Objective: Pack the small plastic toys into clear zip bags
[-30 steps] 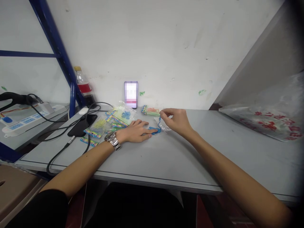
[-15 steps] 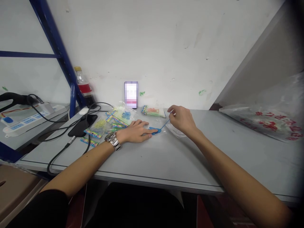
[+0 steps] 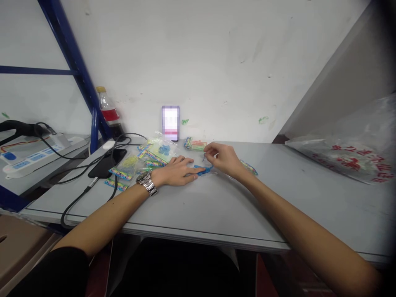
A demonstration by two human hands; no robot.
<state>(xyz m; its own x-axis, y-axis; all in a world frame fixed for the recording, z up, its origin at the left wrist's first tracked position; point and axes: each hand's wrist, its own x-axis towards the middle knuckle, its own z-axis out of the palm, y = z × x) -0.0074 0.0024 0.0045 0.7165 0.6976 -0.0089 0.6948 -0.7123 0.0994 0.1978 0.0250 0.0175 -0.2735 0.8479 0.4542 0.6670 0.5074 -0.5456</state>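
Note:
My left hand [image 3: 176, 170] lies flat on the grey table [image 3: 216, 206], its fingertips pressing a small blue stretchy toy [image 3: 202, 169]. My right hand [image 3: 223, 158] sits just right of it, fingers pinched on the toy's thin blue strand. A clear packet with a coloured strip [image 3: 248, 167] lies on the table behind my right wrist. A heap of similar clear packets with coloured toys [image 3: 148, 157] lies left of my left hand, and one more packet [image 3: 195, 144] rests near the wall.
A phone [image 3: 170, 123] leans upright against the wall. A black phone [image 3: 107, 163] with cables, a white mouse [image 3: 109, 144], a drink bottle [image 3: 107, 108] and a blue rack post [image 3: 74, 62] stand left. A power strip [image 3: 27, 159] lies far left. A large printed plastic bag [image 3: 346, 156] lies right.
My right hand pulled the blue strand out to the right and up, stretching it, then came back in toward the toy. The packet now lies behind my right wrist. The left hand stayed put.

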